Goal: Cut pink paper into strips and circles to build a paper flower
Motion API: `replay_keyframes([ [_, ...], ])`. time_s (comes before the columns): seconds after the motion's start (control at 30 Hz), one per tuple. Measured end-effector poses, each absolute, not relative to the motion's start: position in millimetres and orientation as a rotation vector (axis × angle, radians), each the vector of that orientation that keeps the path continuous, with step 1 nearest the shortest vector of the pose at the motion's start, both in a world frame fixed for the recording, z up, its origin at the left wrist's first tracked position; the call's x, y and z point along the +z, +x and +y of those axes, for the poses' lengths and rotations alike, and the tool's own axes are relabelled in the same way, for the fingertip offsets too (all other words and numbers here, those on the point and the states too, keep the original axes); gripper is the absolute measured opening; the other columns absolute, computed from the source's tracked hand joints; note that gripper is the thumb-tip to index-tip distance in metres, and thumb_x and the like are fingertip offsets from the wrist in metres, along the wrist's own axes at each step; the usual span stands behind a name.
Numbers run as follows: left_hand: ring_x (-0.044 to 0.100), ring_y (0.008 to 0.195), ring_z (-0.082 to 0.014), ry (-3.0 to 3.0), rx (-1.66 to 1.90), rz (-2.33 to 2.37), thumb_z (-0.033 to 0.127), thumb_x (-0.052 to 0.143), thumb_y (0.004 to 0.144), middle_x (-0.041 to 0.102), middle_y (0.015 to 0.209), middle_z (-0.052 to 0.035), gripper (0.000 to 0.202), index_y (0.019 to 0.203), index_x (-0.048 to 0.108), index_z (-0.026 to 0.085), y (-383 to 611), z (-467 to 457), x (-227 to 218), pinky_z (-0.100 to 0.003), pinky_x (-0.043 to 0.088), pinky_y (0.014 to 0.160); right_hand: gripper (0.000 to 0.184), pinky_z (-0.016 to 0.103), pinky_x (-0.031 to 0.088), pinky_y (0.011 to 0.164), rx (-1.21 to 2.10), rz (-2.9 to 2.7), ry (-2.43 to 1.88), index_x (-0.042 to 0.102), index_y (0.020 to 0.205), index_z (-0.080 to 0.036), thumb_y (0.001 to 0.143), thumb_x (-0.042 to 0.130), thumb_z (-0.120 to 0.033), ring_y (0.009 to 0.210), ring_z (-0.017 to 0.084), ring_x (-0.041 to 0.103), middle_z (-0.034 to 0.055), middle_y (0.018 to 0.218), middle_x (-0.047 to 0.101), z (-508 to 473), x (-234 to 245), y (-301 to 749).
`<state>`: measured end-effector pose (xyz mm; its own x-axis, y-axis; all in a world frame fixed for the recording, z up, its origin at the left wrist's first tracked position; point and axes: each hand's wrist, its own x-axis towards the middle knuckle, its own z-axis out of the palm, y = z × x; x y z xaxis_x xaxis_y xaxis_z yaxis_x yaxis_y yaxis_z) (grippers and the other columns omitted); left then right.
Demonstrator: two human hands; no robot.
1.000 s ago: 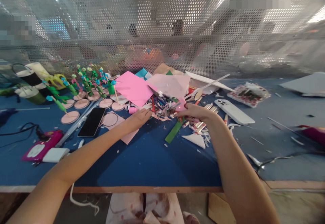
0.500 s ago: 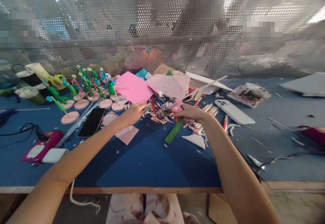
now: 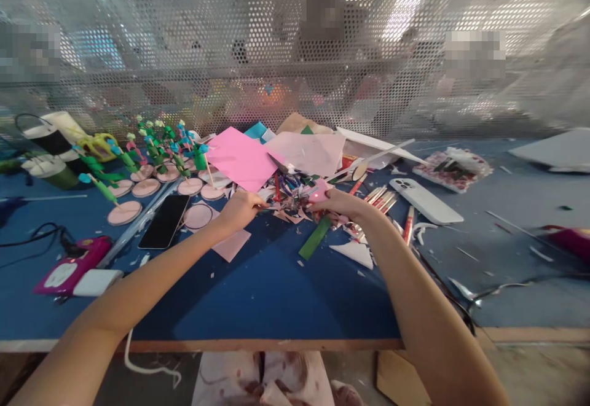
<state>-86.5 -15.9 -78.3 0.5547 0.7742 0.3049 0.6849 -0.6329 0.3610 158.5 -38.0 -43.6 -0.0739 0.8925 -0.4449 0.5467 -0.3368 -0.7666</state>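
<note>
My left hand [image 3: 242, 210] is closed in a pinch at the left side of a heap of paper scraps [image 3: 288, 214]. What its fingertips hold is too small to make out. My right hand [image 3: 343, 202] is wrapped round a pink glue gun [image 3: 318, 190] with a small glowing light, its nose end hidden among the clutter. Below that hand lies a green paper strip [image 3: 315, 238]. A pale pink paper piece [image 3: 233, 245] rests under my left wrist. To the left stand several pink discs [image 3: 124, 212] bearing sticks wrapped in green with blue tips.
Behind the heap lie a bright pink sheet [image 3: 242, 157] and a pale sheet [image 3: 313, 151]. A black phone [image 3: 165, 222] and magenta power strip [image 3: 74, 265] are at left. A white phone [image 3: 426, 202] lies right, near bundled sticks [image 3: 380, 199]. A perforated metal screen [image 3: 276, 43] closes the back.
My left hand has shifted slightly left and nearer to me, away from the heap's middle. My right hand stays almost in place with the pink glue gun.
</note>
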Motion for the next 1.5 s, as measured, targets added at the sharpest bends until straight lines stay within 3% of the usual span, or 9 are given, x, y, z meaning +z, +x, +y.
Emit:
replay_keyframes([
  [0.13, 0.065, 0.085, -0.0176, 2.911, 0.635, 1.093, 0.003, 0.051, 0.08, 0.075, 0.088, -0.0042, 0.03, 0.087, 0.075, 0.019, -91, -14, -84, -0.029, 0.052, 0.074, 0.029, 0.017, 0.027, 0.029, 1.394, -1.504, -1.874, 0.042, 0.064, -0.019, 0.074, 0.069, -0.013, 0.028, 0.003, 0.035, -0.0041, 0.042, 0.055, -42, -38, 155],
  [0.43, 0.056, 0.087, -0.0159, 3.243, 0.723, 0.903, 0.012, 0.046, 0.089, 0.071, 0.082, -0.0031, 0.027, 0.086, 0.071, 0.019, -85, -16, -97, -0.025, 0.048, 0.071, 0.028, 0.018, 0.027, 0.029, 1.376, -1.548, -1.858, 0.043, 0.061, -0.019, 0.075, 0.066, -0.012, 0.029, 0.004, 0.037, -0.0019, 0.044, 0.056, -41, -39, 157],
  [0.77, 0.056, 0.083, -0.0148, 3.133, 0.928, 0.766, 0.016, 0.041, 0.093, 0.069, 0.076, -0.0037, 0.031, 0.085, 0.071, 0.018, -83, -5, -108, -0.025, 0.049, 0.068, 0.027, 0.019, 0.032, 0.033, 1.364, -1.595, -1.889, 0.047, 0.057, -0.018, 0.079, 0.061, -0.013, 0.03, 0.004, 0.033, -0.0062, 0.036, 0.044, -45, -31, 155],
  [1.03, 0.053, 0.081, -0.016, 2.981, 0.814, 0.738, 0.027, 0.031, 0.097, 0.066, 0.073, -0.0059, 0.041, 0.081, 0.067, 0.016, -75, 3, -113, -0.03, 0.048, 0.074, 0.026, 0.018, 0.028, 0.029, 1.309, -1.603, -1.877, 0.046, 0.057, -0.018, 0.072, 0.067, -0.012, 0.031, 0.004, 0.036, -0.0026, 0.044, 0.056, -44, -32, 161],
  [1.27, 0.051, 0.079, -0.0175, 3.067, 0.724, 0.757, 0.025, 0.026, 0.097, 0.062, 0.071, -0.0073, 0.047, 0.075, 0.065, 0.014, -77, 3, -110, -0.031, 0.046, 0.071, 0.03, 0.017, 0.026, 0.029, 1.317, -1.623, -1.83, 0.05, 0.049, -0.017, 0.074, 0.066, -0.016, 0.025, 0.004, 0.032, -0.0073, 0.028, 0.037, -50, -20, 166],
  [1.5, 0.054, 0.077, -0.0156, 2.964, 0.813, 0.761, 0.028, 0.033, 0.096, 0.06, 0.065, -0.0045, 0.041, 0.071, 0.063, 0.016, -75, 12, -124, -0.03, 0.047, 0.073, 0.036, 0.018, 0.024, 0.028, 1.358, -1.586, -1.758, 0.046, 0.046, -0.018, 0.071, 0.072, -0.022, 0.026, 0.004, 0.031, -0.0039, 0.032, 0.045, -46, -25, 175],
])
